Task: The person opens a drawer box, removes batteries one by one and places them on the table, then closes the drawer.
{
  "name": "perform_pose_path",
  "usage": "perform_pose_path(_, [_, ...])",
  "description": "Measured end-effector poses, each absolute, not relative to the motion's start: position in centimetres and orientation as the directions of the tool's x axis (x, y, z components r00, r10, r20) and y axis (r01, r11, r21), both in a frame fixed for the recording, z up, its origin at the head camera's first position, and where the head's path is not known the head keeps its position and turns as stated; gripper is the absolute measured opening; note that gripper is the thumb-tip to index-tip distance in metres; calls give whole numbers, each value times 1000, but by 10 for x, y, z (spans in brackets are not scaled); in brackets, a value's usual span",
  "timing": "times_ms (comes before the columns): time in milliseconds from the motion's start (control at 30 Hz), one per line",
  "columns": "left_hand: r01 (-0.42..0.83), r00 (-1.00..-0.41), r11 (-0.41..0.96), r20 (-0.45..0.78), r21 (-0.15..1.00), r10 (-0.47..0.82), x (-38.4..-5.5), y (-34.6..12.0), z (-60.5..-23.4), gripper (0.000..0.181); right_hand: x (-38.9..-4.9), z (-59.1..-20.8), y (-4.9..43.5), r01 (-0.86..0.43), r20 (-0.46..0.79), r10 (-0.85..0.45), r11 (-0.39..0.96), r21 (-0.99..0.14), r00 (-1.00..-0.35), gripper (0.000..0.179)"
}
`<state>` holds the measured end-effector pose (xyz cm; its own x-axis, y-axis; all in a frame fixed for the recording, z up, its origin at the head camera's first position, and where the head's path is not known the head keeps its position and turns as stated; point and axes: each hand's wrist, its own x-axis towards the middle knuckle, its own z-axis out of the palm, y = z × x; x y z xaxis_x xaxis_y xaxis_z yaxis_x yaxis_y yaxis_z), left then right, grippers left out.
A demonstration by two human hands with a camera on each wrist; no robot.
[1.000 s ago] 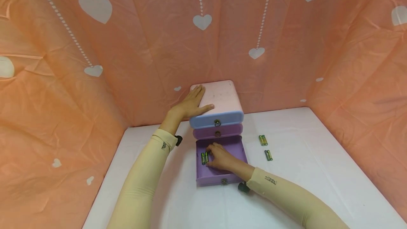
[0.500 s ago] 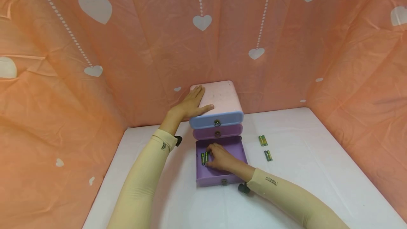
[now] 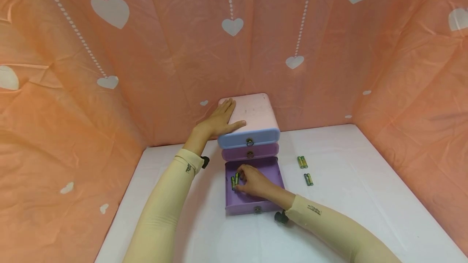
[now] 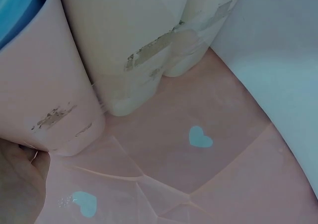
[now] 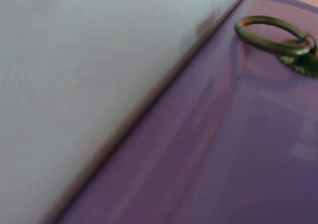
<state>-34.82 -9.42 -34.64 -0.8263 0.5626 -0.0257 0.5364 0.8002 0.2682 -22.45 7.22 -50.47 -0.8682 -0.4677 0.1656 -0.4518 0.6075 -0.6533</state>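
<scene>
A small pastel drawer cabinet with a pink top stands against the back cloth. My left hand lies over the left part of its top, fingers straight and thumb spread. In the left wrist view, part of that hand shows beside the cabinet's pink side. The lowest drawer, purple, is pulled out. Inside it, my right hand pinches a green-and-gold battery between thumb and finger, one at each end. A second battery lies close beside it on the left.
Two pairs of batteries, a farther pair and a nearer pair, lie on the white table right of the drawer. A blue drawer and a purple drawer sit above. The right wrist view shows a ring pull on the drawer front.
The pinched battery has shifted slightly and tilts a little, its upper end now apart from the other battery. My left hand has stayed on the cabinet top.
</scene>
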Motion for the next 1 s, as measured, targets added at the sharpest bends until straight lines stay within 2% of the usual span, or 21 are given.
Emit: perform_pose_path(1000, [543, -820, 790, -23, 283, 572, -347, -95, -345, 103, -204, -484, 93, -458, 196, -460, 571, -681, -866, 46])
